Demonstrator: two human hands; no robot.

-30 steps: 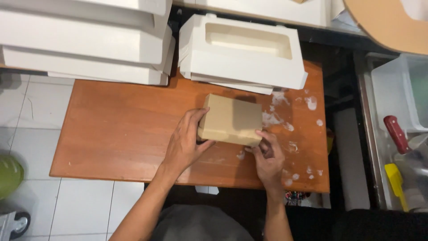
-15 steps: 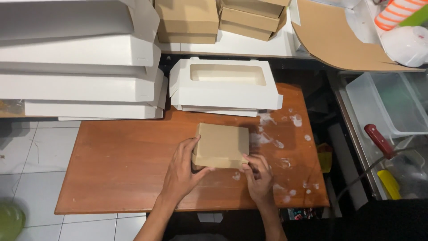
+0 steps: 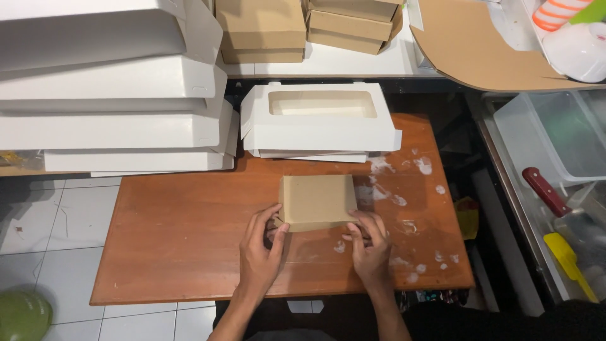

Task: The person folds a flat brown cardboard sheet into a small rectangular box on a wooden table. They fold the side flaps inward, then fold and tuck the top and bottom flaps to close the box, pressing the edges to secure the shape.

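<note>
Fingers of the left hand point(image 3: 260, 252) and right hand point(image 3: 369, 247) pinch the near corners of the brown box point(image 3: 317, 201), which lies flat on the wooden table point(image 3: 183, 240), long axis crosswise, directly beyond both hands.

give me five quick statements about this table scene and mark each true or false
1. Both hands touch the brown box. True: the left hand is at its near left corner, the right hand at its near right corner.
2. The brown box stands open. False: its top is closed flat.
3. A white box with a window lid lies beyond the brown box. True.
4. The wooden table has white smears to the left of the hands. False: the smears are on its right side.
5. A green-handled knife lies at the right. False: the knife's handle is red.
</note>
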